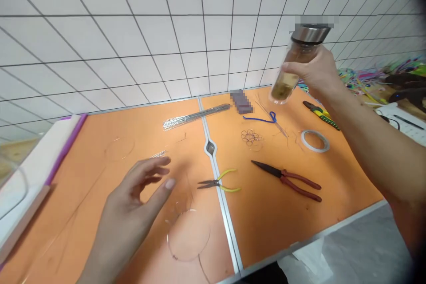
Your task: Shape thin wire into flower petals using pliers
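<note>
A clear bottle with a metal lid is gripped in my right hand, raised and tilted above the table's back right. Some yellowish liquid with dark bits shows near its bottom. My left hand hovers over the left half of the table, fingers curled and apart, holding nothing. Close to it lie a thin wire ring and small yellow-handled pliers across the table's seam. Larger long-nose pliers with red handles rest on the right half.
On the orange table lie a bundle of metal wires, a flower-shaped wire piece, a blue twisted strip, a roll of tape and a yellow-green tool. A dark phone-like object lies by the tiled wall.
</note>
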A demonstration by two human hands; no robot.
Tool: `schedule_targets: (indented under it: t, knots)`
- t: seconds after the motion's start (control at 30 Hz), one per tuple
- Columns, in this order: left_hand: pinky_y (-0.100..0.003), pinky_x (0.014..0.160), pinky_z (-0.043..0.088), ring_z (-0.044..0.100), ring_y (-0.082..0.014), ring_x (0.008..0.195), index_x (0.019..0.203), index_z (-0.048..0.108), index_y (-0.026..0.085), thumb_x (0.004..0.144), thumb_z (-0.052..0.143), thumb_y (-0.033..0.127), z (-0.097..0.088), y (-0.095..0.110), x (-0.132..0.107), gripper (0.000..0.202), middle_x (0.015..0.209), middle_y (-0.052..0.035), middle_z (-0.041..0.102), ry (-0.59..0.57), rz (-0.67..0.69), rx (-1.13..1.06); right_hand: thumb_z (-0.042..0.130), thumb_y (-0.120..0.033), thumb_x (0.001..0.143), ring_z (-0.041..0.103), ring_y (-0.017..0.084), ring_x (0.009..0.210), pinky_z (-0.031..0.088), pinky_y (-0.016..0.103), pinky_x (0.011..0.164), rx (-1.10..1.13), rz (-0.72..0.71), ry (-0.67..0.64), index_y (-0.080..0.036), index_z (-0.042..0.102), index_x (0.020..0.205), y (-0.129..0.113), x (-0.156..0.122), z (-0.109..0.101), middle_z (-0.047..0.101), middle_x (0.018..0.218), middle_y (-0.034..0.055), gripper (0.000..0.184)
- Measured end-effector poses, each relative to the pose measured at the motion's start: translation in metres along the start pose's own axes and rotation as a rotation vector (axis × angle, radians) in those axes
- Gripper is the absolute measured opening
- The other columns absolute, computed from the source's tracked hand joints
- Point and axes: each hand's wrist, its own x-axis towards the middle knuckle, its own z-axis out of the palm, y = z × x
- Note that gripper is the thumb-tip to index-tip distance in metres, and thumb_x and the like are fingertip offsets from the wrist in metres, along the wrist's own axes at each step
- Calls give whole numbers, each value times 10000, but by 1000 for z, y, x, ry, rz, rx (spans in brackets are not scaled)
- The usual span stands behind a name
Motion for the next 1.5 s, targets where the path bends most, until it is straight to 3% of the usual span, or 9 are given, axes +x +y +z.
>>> schedule_targets:
  t: [0.13,0.23,0.33,0.43,0.57,0.87,1.1,1.3,1.5]
  knots:
    - [-575,1213,525,673,-368,1372,1343,735,338,813,905,557,-7,54,21,598,1455,-84,720,-142,214,-162,936,-245,798,712,177,942,567,332,914,224,13,-347,-144,779,1006,-68,-76,20,822,1103,112,279]
    - [-649,1250,475,550,-435,1529,1471,635,374,685,1000,581,-9,83,52,890,1626,-103,600,-332,407,-409,973,-365,769,753,265,1036,604,419,968,271,55,-590,-215,810,1077,-102,-126,36,828,1101,68,379]
    - [-663,1232,485,510,-465,1565,1465,627,421,564,1033,668,-12,95,71,1019,1594,-89,627,-521,443,-583,997,-362,712,772,324,1062,632,509,961,306,54,-766,-290,789,1179,-131,-169,50,830,1113,35,516]
    - [-622,1171,556,567,-472,1515,1419,672,418,478,1048,695,-19,96,65,1050,1548,-80,667,-594,460,-614,972,-335,731,771,338,1081,638,539,957,306,29,-880,-287,755,1189,-153,-199,60,816,1129,47,509]
    - [-563,1095,624,652,-445,1433,1352,728,381,513,1036,699,-28,93,35,949,1439,-68,737,-497,535,-546,966,-341,745,765,321,1067,616,560,1028,367,-41,-952,-277,719,1208,-170,-220,68,797,1074,40,529]
    - [-527,1055,645,759,-358,1269,1349,750,346,711,882,809,-41,101,-6,799,1247,-57,808,-329,672,-454,945,-319,756,754,335,1100,594,574,1055,351,-78,-886,-284,701,1177,-192,-238,65,784,1005,34,487]
    - [-524,1141,592,701,-339,1334,1381,699,307,741,982,576,-32,107,-35,750,1387,-79,734,-133,557,-477,889,-245,738,754,322,1096,634,505,911,336,-83,-701,-274,672,1135,-199,-250,75,788,1095,31,453]
    - [-495,1067,623,743,-308,1216,1469,656,336,810,936,549,-50,108,-29,746,1296,-69,764,-332,564,-465,892,-275,722,760,276,942,623,447,765,378,45,-756,-259,662,1134,-209,-254,73,783,994,20,472]
    - [-517,1105,607,710,-324,1246,1282,737,299,748,995,460,-39,124,-49,615,1218,-64,746,-43,566,-441,845,-247,775,699,225,633,576,401,632,469,60,-902,-264,633,974,-214,-255,70,674,666,-58,291]
